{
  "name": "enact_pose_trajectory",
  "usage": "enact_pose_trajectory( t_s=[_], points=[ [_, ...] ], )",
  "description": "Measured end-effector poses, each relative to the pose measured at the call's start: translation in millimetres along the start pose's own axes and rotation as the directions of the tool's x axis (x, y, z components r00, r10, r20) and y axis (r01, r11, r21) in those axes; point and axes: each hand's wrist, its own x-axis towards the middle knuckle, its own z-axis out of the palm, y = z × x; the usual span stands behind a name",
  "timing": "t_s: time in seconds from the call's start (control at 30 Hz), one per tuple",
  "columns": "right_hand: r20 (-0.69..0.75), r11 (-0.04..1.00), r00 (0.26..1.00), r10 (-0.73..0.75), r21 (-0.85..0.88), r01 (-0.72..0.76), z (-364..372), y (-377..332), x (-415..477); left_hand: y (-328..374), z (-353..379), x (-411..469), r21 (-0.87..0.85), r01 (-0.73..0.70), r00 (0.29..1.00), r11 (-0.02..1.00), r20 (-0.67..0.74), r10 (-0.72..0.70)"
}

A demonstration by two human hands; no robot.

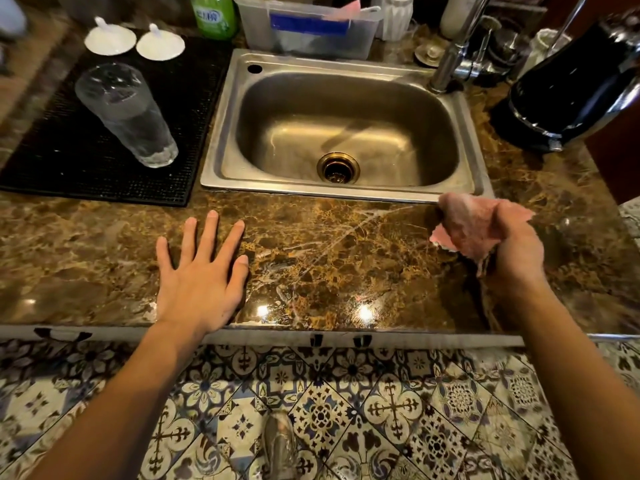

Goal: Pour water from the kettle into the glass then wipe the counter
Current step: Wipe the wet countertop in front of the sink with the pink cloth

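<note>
Right hand [516, 258] bunches the soft pink cloth [474, 226] just above the brown marble worktop [329, 258], by the sink's front right corner. Limp, light, likely damp; grab bunched. Left hand [201, 271] flat, spread, empty.

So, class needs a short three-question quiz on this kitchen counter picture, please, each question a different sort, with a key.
1. True or false: the glass holds water.
2. Which hand grips the pink cloth? A left hand B right hand
3. Fill in: the glass stands on a black ____ beside the sink.

Key: 1 true; 2 B; 3 mat.
</note>
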Motion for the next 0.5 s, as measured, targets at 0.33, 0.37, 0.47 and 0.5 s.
enact_pose_trajectory(
  t_s=[0.33,0.37,0.47,0.5],
  points=[
    [0.125,0.709,0.992,-0.006,-0.699,0.092,37,4,19,0,0,0,0.014,-0.011,1.000,1.000,0.001,0.011],
    [0.139,0.693,0.990,-0.015,-0.713,0.110,39,3,18,0,0,0,0.016,-0.011,1.000,1.000,0.001,0.011],
    [0.174,0.622,0.983,-0.057,-0.764,0.171,45,3,15,1,-2,-1,0.020,-0.015,1.000,1.000,-0.001,0.015],
    [0.182,0.619,0.981,-0.063,-0.764,0.182,49,3,13,1,-3,-1,0.019,-0.016,1.000,1.000,-0.001,0.016]
  ],
)
